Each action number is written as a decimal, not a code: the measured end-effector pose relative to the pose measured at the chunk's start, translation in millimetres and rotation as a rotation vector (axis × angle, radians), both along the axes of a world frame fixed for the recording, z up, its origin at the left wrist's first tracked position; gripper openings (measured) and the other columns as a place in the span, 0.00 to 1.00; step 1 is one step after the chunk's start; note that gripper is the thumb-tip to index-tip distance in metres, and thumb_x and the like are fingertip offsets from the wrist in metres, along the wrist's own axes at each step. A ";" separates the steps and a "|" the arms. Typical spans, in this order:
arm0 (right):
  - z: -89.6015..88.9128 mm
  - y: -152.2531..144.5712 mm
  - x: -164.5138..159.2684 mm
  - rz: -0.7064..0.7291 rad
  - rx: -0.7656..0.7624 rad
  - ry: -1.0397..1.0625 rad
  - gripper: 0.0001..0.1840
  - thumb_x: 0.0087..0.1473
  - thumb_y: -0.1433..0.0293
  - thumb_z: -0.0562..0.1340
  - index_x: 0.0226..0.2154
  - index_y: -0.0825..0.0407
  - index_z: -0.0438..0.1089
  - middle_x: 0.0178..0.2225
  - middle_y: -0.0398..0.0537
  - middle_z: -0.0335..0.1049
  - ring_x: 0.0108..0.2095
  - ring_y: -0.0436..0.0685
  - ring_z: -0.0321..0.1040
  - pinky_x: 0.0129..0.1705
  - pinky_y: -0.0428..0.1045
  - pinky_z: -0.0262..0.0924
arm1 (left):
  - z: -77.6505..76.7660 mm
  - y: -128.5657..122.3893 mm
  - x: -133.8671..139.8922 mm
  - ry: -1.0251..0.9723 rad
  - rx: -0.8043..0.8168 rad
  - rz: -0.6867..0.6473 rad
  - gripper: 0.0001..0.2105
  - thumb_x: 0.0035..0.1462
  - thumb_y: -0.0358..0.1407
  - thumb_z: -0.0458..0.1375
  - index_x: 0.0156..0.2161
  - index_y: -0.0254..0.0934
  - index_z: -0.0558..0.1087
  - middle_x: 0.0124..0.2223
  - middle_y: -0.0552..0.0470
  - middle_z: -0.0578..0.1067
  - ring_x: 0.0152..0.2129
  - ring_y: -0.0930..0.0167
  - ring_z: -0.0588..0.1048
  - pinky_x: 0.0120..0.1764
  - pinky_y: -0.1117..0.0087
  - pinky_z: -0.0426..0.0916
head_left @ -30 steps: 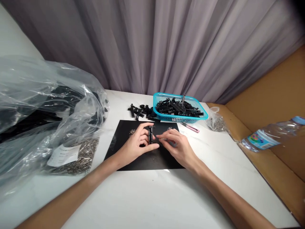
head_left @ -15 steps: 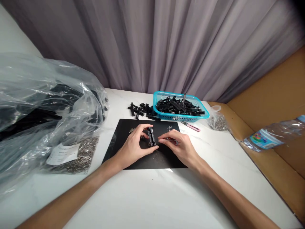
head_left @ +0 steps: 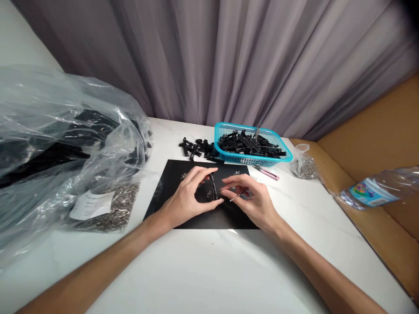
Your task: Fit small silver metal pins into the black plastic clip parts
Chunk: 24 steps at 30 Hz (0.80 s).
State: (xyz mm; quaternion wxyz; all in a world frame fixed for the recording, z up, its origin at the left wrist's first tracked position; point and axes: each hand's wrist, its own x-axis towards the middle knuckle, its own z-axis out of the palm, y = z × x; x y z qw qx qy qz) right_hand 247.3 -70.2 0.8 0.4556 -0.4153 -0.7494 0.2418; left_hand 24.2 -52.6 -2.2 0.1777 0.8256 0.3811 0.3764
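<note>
My left hand [head_left: 189, 197] is closed on a narrow black plastic part [head_left: 213, 186], gripped at its two ends between thumb and forefinger. The part stands nearly upright above a black mat [head_left: 193, 220]. Just to its right is my right hand [head_left: 253, 196], fingers curled around a thin metal tool [head_left: 235, 198]. The tool is mostly covered by the fingers, so its exact kind cannot be made out. Small shiny metal pieces [head_left: 236, 173] lie on the mat behind the right hand, and more are partly hidden behind the left.
A blue basket [head_left: 288, 156] full of black parts stands behind the mat, with loose black parts [head_left: 193, 148] to its left. A pink-handled cutter [head_left: 270, 174], a small bag [head_left: 305, 166] and a bottle [head_left: 369, 192] are at right. Plastic bags [head_left: 108, 209] fill the left.
The black part has turned in my left hand to show a narrower side. My right fingers have drawn back slightly and spread a little, with the tool's tip now pointing down-left.
</note>
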 end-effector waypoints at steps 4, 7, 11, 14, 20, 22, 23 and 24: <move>1.8 -4.3 0.0 0.039 0.017 -0.019 0.12 0.63 0.67 0.67 0.50 0.47 0.74 0.38 0.45 0.83 0.34 0.55 0.75 0.30 0.50 0.66 | 2.1 1.4 -2.2 0.035 0.020 -0.005 0.37 0.56 0.35 0.70 0.68 0.47 0.63 0.56 0.48 0.70 0.54 0.63 0.74 0.58 0.58 0.72; 1.9 -7.4 -1.2 0.090 0.098 -0.079 0.13 0.65 0.70 0.65 0.51 0.47 0.72 0.38 0.45 0.84 0.36 0.56 0.75 0.31 0.50 0.68 | 3.3 3.3 -4.6 0.032 0.038 -0.022 0.37 0.56 0.34 0.69 0.68 0.48 0.63 0.57 0.47 0.69 0.56 0.62 0.73 0.60 0.57 0.71; -0.3 -9.5 -2.9 0.121 0.209 -0.138 0.14 0.66 0.73 0.64 0.53 0.46 0.72 0.40 0.44 0.84 0.34 0.55 0.72 0.31 0.50 0.70 | 2.5 4.8 -6.7 0.016 0.065 -0.064 0.36 0.55 0.31 0.69 0.67 0.47 0.64 0.61 0.46 0.69 0.59 0.60 0.72 0.63 0.54 0.69; -3.2 -9.7 -4.4 0.098 0.271 -0.166 0.17 0.65 0.75 0.64 0.55 0.45 0.71 0.40 0.42 0.84 0.33 0.55 0.69 0.33 0.50 0.70 | 1.8 4.4 -7.2 0.024 0.073 -0.077 0.38 0.54 0.28 0.68 0.68 0.47 0.62 0.61 0.46 0.70 0.59 0.60 0.72 0.63 0.54 0.70; -5.2 -8.0 -6.7 -0.001 0.381 -0.194 0.13 0.64 0.75 0.65 0.49 0.45 0.76 0.37 0.44 0.82 0.29 0.56 0.65 0.31 0.52 0.66 | 4.3 3.0 -5.1 0.008 0.124 -0.088 0.36 0.55 0.29 0.69 0.66 0.44 0.62 0.60 0.46 0.72 0.59 0.62 0.73 0.63 0.56 0.70; -3.9 -8.0 -6.5 -0.016 0.399 -0.214 0.13 0.65 0.77 0.63 0.46 0.45 0.76 0.35 0.45 0.81 0.31 0.57 0.66 0.33 0.54 0.65 | 5.3 2.4 -4.4 -0.002 0.139 -0.084 0.35 0.54 0.29 0.70 0.64 0.43 0.63 0.59 0.46 0.73 0.58 0.62 0.73 0.62 0.56 0.70; -3.2 -8.1 -6.2 -0.021 0.401 -0.226 0.13 0.65 0.79 0.61 0.45 0.46 0.76 0.35 0.45 0.81 0.32 0.58 0.66 0.34 0.54 0.65 | 5.6 2.1 -4.2 -0.002 0.139 -0.078 0.34 0.54 0.29 0.70 0.63 0.42 0.64 0.59 0.46 0.74 0.57 0.62 0.74 0.62 0.57 0.71; -2.6 -8.3 -5.8 -0.026 0.399 -0.239 0.14 0.66 0.80 0.60 0.44 0.46 0.76 0.36 0.46 0.81 0.33 0.58 0.66 0.35 0.54 0.64 | 5.7 1.8 -4.1 -0.001 0.137 -0.072 0.33 0.53 0.29 0.70 0.63 0.42 0.64 0.58 0.46 0.74 0.57 0.62 0.74 0.61 0.57 0.72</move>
